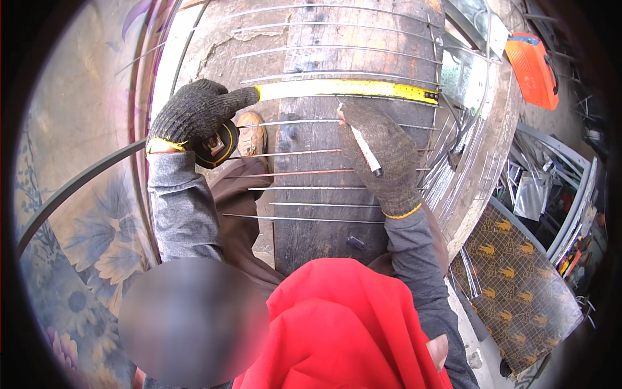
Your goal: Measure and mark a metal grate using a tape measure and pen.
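Note:
My left hand [194,111], in a dark knit glove, is closed around a black tape measure [222,148]. Its yellow blade [343,89] stretches rightward across several thin metal rods lying over a dark wooden board, with my left fingertips at the blade's near end. In my right hand [387,155], also gloved, is a white marker pen [366,152] with a dark end. The pen's tip points up to the lower edge of the blade, close to a metal rod. Other rods [304,122] pass beneath my right hand, partly hidden.
The wooden board [311,240] runs away from me, with a small dark piece [355,242] near its close end. A bundle of thin rods [447,185] lies to the right. Farther right are an orange case [532,70], a patterned board [512,285] and a metal-framed rack [570,188].

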Available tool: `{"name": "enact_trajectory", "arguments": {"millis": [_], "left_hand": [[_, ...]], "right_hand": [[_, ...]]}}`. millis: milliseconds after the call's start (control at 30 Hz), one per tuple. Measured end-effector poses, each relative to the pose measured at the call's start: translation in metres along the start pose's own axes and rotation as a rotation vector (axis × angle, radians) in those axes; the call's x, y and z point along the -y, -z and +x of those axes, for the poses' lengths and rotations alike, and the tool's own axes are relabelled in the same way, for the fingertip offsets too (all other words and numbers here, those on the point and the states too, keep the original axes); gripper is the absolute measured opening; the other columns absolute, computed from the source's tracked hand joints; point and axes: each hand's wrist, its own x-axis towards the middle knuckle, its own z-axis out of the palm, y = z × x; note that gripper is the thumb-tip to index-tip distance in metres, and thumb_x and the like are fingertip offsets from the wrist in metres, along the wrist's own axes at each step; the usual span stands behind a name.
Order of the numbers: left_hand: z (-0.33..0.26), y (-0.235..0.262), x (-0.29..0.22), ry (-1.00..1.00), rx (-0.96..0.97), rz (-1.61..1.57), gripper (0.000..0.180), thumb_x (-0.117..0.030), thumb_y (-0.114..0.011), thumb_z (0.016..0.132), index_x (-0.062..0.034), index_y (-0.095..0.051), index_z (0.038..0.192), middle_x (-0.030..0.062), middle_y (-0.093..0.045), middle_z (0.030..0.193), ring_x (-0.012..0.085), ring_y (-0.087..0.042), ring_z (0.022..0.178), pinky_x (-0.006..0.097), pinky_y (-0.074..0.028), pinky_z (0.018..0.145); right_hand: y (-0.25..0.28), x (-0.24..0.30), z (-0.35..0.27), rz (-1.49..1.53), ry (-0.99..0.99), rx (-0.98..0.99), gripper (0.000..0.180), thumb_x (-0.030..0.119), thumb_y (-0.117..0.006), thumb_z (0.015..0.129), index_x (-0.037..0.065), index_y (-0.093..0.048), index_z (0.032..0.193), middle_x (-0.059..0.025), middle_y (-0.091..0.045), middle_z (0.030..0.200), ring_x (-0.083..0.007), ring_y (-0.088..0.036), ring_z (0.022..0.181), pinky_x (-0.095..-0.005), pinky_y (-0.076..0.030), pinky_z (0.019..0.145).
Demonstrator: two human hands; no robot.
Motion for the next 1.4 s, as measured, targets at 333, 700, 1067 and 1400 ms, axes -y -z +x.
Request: {"name": "enact_trajectory", "arguments": {"millis": [333,700,1067,1400], "left_hand": [[-0.006,0.001,-0.008,0.002,-0.015,0.017,0.076,-0.069,-0.06,0.091,0.005,-0.072,0.081,0.02,-0.067,0.067,0.0267,-0.072,0.061,0.041,-0.056,0.065],[-0.003,0.002,-0.004,0.019,0.003,-0.022,0.076,-0.07,-0.066,0.087,0.0057,-0.073,0.086,0.011,-0.064,0.064,0.0162,-0.064,0.055,0.033,-0.054,0.055],[-0.004,0.002,-0.003,-0.074,-0.04,0.054,0.073,-0.067,-0.063,0.09,0.005,-0.075,0.091,0.0163,-0.07,0.072,0.0225,-0.068,0.064,0.038,-0.055,0.067],[0.0,-0.011,0.012,-0.249,-0.207,0.03,0.075,-0.071,-0.062,0.089,0.0029,-0.076,0.09,0.0164,-0.071,0.074,0.0236,-0.069,0.067,0.037,-0.056,0.071]], "right_hand": [[0.003,-0.002,0.0,0.0,0.014,0.012,0.03,0.012,-0.068,0.092,0.012,-0.071,0.122,-0.0107,-0.072,0.121,-0.0308,-0.071,0.109,-0.0415,-0.057,0.096],[0.003,0.015,0.008,0.038,0.007,-0.002,0.032,0.014,-0.072,0.09,0.01,-0.071,0.121,-0.0116,-0.073,0.119,-0.0304,-0.071,0.109,-0.0407,-0.058,0.092],[-0.003,0.011,0.008,-0.009,0.017,-0.005,0.029,0.012,-0.07,0.091,0.011,-0.073,0.12,-0.012,-0.073,0.118,-0.0304,-0.071,0.107,-0.0397,-0.058,0.092],[-0.005,0.012,0.005,-0.019,-0.025,0.016,0.03,0.015,-0.07,0.091,0.011,-0.073,0.121,-0.0116,-0.073,0.119,-0.0308,-0.071,0.108,-0.0404,-0.058,0.093]]}}
